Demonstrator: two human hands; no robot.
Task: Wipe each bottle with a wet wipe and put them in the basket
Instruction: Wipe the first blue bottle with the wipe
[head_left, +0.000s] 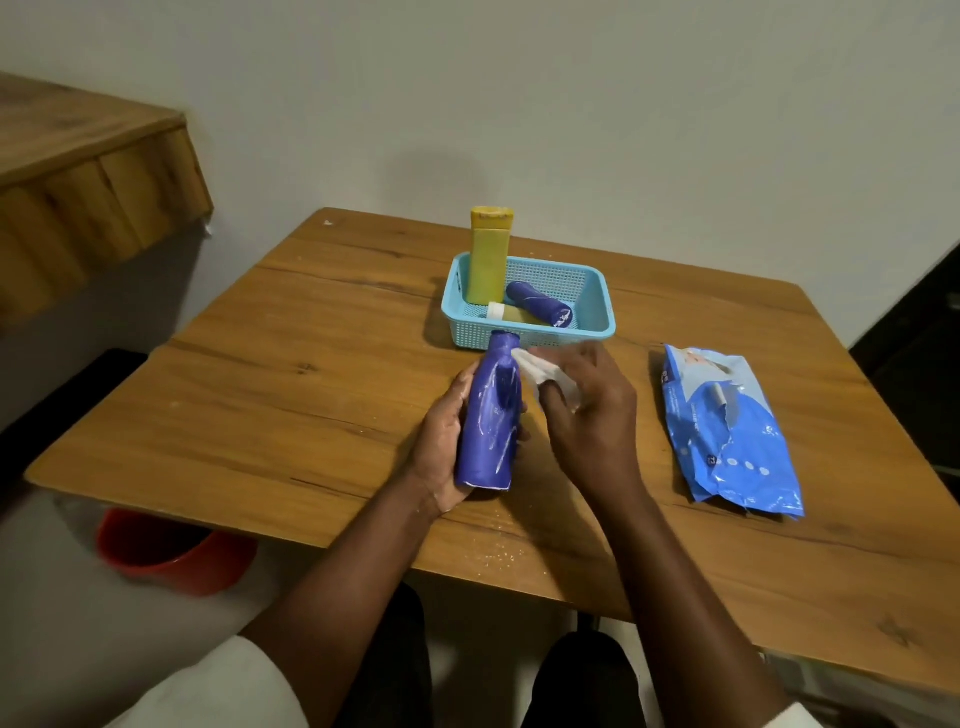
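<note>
Head view shows my left hand (447, 441) cradling the blue bottle (491, 415) steady while my right hand (587, 410) pinches the wet wipe (545, 376), seemingly against its neck.

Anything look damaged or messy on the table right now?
Yes. The blue bottle in the left hand is dented and smeared white; the wipes pack is torn open, and white crumbs dot the table's near edge.
</note>
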